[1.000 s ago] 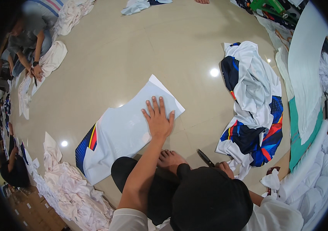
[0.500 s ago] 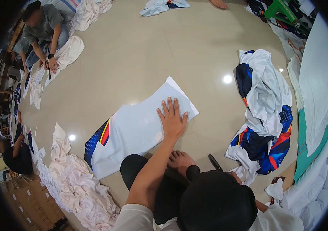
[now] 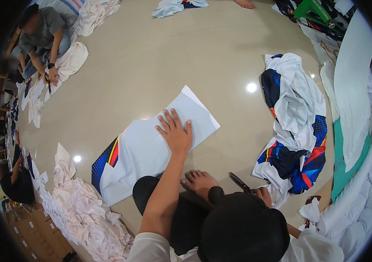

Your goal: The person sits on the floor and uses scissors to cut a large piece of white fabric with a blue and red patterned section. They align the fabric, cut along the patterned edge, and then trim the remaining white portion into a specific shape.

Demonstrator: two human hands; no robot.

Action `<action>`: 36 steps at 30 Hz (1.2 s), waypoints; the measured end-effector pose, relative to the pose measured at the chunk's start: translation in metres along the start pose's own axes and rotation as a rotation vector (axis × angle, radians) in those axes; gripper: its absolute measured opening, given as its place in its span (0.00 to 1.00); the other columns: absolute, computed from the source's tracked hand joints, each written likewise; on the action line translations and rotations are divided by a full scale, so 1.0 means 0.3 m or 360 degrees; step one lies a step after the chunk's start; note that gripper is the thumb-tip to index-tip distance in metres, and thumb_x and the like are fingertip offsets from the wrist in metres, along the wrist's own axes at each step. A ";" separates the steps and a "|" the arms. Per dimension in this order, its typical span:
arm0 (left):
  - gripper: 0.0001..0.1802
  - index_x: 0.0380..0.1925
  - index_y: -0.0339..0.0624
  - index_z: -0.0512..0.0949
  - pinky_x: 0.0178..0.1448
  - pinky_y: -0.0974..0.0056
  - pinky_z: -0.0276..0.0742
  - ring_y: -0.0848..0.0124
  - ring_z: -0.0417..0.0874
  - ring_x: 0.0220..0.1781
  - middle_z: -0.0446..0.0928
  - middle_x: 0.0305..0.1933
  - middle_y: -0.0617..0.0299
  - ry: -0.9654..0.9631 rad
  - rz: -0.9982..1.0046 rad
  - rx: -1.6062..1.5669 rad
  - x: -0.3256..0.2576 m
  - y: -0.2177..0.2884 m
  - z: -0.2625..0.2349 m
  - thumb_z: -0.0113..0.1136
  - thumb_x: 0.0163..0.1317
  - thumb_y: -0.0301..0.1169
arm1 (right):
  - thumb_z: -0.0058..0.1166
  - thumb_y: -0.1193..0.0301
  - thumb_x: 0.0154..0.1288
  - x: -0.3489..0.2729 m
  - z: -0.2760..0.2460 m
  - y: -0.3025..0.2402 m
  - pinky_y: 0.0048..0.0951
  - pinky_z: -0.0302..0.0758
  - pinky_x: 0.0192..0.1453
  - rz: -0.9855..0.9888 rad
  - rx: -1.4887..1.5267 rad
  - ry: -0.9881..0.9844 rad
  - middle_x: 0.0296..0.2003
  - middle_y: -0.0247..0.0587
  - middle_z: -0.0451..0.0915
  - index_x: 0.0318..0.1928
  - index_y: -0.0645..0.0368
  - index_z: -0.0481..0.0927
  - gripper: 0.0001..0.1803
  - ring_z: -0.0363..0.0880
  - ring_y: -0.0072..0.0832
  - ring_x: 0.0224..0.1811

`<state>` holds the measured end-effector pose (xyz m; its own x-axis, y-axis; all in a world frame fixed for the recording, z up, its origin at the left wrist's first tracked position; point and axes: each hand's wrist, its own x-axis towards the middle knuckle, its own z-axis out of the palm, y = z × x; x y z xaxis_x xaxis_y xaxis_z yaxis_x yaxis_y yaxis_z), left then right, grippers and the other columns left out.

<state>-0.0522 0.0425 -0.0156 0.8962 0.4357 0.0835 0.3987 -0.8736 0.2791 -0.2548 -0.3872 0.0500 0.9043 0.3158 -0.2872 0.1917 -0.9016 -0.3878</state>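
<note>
On a glossy beige floor (image 3: pixel 159 65) that mirrors ceiling lights, a seated person presses the left hand (image 3: pixel 175 133), fingers spread flat, on a white printed fabric panel with a blue, red and yellow corner (image 3: pixel 146 148) lying smooth just ahead of a bare foot (image 3: pixel 200 182). The right hand (image 3: pixel 262 195) is closed around black scissors (image 3: pixel 239 182), beside a crumpled heap of white, navy and red printed cloth (image 3: pixel 295 126). Rumpled white offcuts (image 3: pixel 81 214) pile at the left; another seated worker (image 3: pixel 41 39) cuts fabric across the room.
</note>
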 end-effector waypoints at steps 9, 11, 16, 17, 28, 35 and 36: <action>0.45 0.84 0.39 0.51 0.83 0.25 0.29 0.35 0.39 0.88 0.44 0.88 0.41 -0.0016 0.0007 0.0028 0.001 0.007 -0.002 0.45 0.79 0.55 | 0.72 0.67 0.50 0.044 0.001 0.042 0.53 0.79 0.44 -0.0019 -0.0081 -0.0270 0.35 0.51 0.83 0.43 0.56 0.81 0.19 0.85 0.52 0.38; 0.45 0.84 0.38 0.51 0.83 0.25 0.30 0.35 0.39 0.88 0.44 0.88 0.41 -0.0014 0.0016 0.0028 0.000 0.002 0.001 0.45 0.78 0.55 | 0.72 0.65 0.51 0.049 -0.022 0.014 0.52 0.81 0.44 0.0099 0.0009 -0.0353 0.35 0.54 0.85 0.42 0.57 0.83 0.19 0.87 0.51 0.39; 0.45 0.84 0.39 0.50 0.84 0.26 0.27 0.36 0.36 0.89 0.43 0.89 0.41 -0.0033 0.0003 0.0012 0.001 0.009 -0.003 0.45 0.78 0.55 | 0.74 0.61 0.55 0.135 -0.139 0.024 0.43 0.84 0.48 0.0188 0.0388 -0.0805 0.36 0.58 0.88 0.44 0.62 0.87 0.21 0.90 0.45 0.40; 0.45 0.84 0.39 0.50 0.84 0.27 0.26 0.36 0.36 0.89 0.43 0.89 0.42 -0.0044 -0.0008 0.0002 0.001 0.006 -0.001 0.45 0.78 0.56 | 0.75 0.62 0.57 0.161 -0.186 -0.003 0.40 0.84 0.48 0.0303 0.0457 -0.0907 0.36 0.56 0.89 0.44 0.63 0.88 0.20 0.90 0.41 0.40; 0.45 0.84 0.40 0.51 0.84 0.27 0.25 0.36 0.35 0.89 0.41 0.89 0.42 -0.0177 0.0153 -0.0108 -0.082 0.104 0.001 0.45 0.79 0.56 | 0.76 0.56 0.65 0.359 -0.181 -0.090 0.26 0.79 0.34 0.0761 0.1254 -0.0695 0.23 0.36 0.81 0.30 0.63 0.82 0.22 0.82 0.21 0.28; 0.43 0.84 0.44 0.53 0.84 0.26 0.26 0.36 0.38 0.89 0.44 0.89 0.45 -0.0055 0.0092 -0.0008 -0.014 0.037 -0.018 0.45 0.78 0.56 | 0.72 0.50 0.68 0.498 -0.111 -0.097 0.24 0.71 0.28 0.0630 0.1517 -0.0757 0.20 0.30 0.77 0.31 0.59 0.82 0.25 0.77 0.19 0.22; 0.43 0.84 0.45 0.53 0.84 0.27 0.27 0.37 0.38 0.89 0.45 0.89 0.45 -0.0071 0.0093 -0.0017 -0.012 0.030 -0.019 0.46 0.78 0.56 | 0.72 0.49 0.68 0.508 -0.105 -0.096 0.24 0.71 0.28 0.0625 0.1558 -0.0789 0.20 0.29 0.77 0.30 0.58 0.82 0.25 0.77 0.19 0.21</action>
<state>-0.0529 0.0342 -0.0080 0.9257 0.3740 0.0571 0.3439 -0.8947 0.2850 -0.1105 -0.3226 0.0450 0.5463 0.3418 -0.7646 -0.6403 -0.4181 -0.6444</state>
